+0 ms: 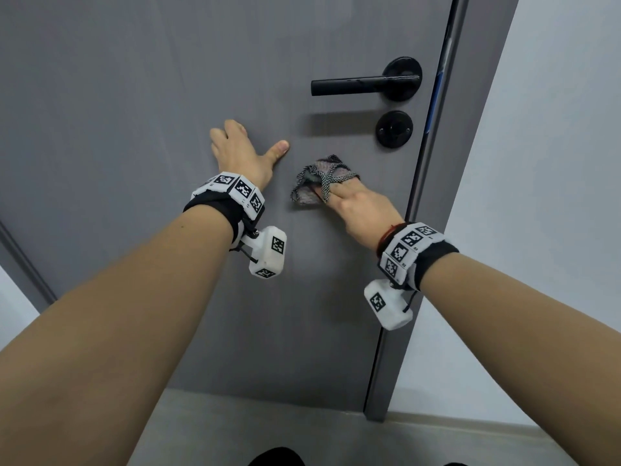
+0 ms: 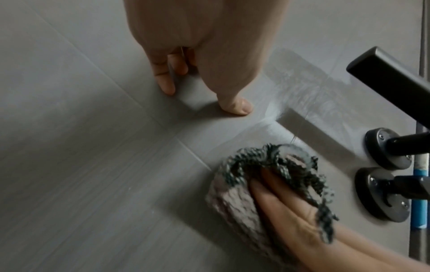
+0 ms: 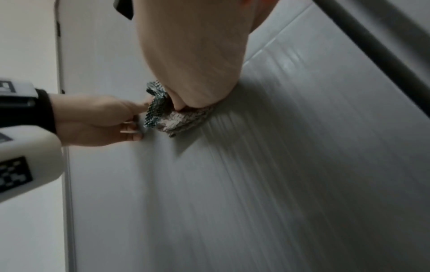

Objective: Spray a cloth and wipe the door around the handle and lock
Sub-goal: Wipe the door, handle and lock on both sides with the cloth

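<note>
The grey door fills the head view, with a black lever handle and a round black lock below it at the right. My left hand rests open against the door, left of the lock, with thumb spread and fingertips touching the panel. My right hand holds a bunched grey-and-dark knitted cloth and presses it on the door below and left of the lock. The cloth's dark edge drapes over my fingers. Wet streaks show under the handle.
The door's dark frame runs down the right, with a blue strip at the door edge and a white wall beyond. Grey floor lies below. Both wrists carry white camera blocks with markers.
</note>
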